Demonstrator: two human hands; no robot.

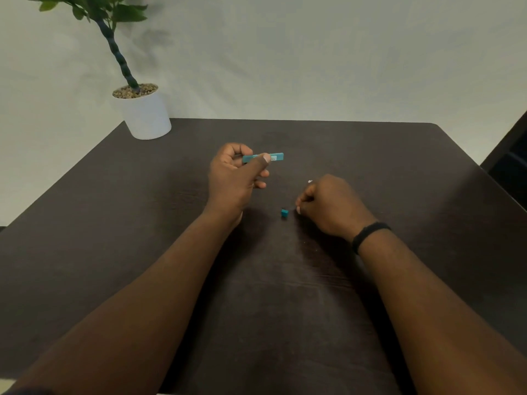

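The left hand (234, 178) pinches a slim teal case (278, 157) between thumb and curled fingers above the desk (413, 172); it looks light, stiff and slick, best held mid-length; its tiny cap (284, 212) lies on the desk; the right hand (328, 206) is curled, and whether it holds anything cannot be told.

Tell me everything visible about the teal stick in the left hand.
The slim, flat teal stick looks like plastic and carries a small white label. It is held roughly level above the dark table, free end pointing right. The left hand pinches it between thumb and curled fingers, hiding its left end.
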